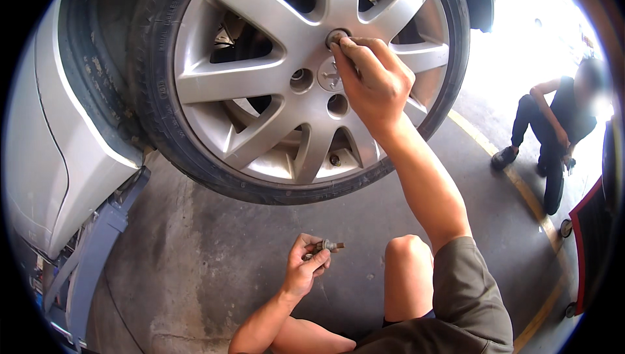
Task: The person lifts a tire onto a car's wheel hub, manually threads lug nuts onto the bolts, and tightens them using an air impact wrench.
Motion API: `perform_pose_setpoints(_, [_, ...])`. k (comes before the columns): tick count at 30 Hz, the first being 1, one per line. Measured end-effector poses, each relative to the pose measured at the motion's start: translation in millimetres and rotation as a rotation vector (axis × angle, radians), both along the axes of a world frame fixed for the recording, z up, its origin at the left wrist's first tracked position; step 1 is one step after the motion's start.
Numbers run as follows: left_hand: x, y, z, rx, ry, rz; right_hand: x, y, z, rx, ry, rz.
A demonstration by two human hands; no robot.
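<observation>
A silver alloy wheel (244, 80) with a black tyre (170, 93) hangs off the floor on the car. With thumb and fingers, my right hand (377, 77) pinches the head of a wheel bolt (335, 36) at the upper bolt hole, beside the centre cap (331, 74). Two other bolt holes show, the left one (301, 80) and the lower one (337, 105). Lower down, in front of my body, my left hand (303, 266) is closed on wheel bolts (331, 246). One bolt's shank points right; the fingers partly hide the rest.
A white car body panel (45, 139) stands at left, above a blue-grey lift arm (107, 224). Over the grey floor (215, 243) runs a yellow line (485, 142). A person (553, 113) squats at right, near a red-edged wheeled cabinet (589, 237).
</observation>
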State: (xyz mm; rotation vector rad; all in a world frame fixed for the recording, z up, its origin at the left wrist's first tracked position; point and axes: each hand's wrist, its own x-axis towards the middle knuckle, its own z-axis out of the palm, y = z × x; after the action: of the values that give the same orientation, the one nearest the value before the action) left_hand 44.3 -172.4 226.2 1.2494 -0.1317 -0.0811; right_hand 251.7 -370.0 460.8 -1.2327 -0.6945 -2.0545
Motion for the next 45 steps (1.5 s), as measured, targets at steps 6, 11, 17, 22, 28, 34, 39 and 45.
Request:
perform_pose_setpoints(6, [0.8, 13.0, -0.6, -0.007, 0.054, 0.065, -8.3, -0.3, -8.4, -0.013, 0.176, -0.194])
perform_pose_setpoints(11, [8.7, 4.5, 21.9, -0.017, -0.079, 0.137, -41.3, -15.2, -40.3, -0.213, 0.513, -0.078])
perform_pose_setpoints(17, [48.8, -43.3, 97.0, 0.609, -0.966, 0.578, -129.6, -38.8, -94.3, -0.305, 0.791, 0.738])
perform_pose_setpoints(22, [96.1, -81.8, 159.4, 0.967, -1.478, 0.597, -108.7, -49.0, -107.2, -0.075, 0.818, 0.942])
perform_pose_setpoints(28, [111.9, -111.1, 177.0, 0.924, -1.33, 0.668, -71.0, -63.1, -84.0, 0.102, 0.526, 0.653])
perform_pose_setpoints(34, [68.5, -91.3, 122.8, 0.748, -1.043, 0.667, -23.8, -61.9, -60.5, -0.017, 0.292, 0.255])
perform_pose_setpoints(39, [51.5, -82.4, 67.0, 0.697, -0.876, 0.547, -20.3, -50.4, -57.3, -0.047, 0.239, 0.106])
perform_pose_setpoints(45, [54.0, -65.3, 25.4, 0.692, -0.712, 0.485, -11.2, -44.6, -47.8, -0.083, 0.25, 0.056])
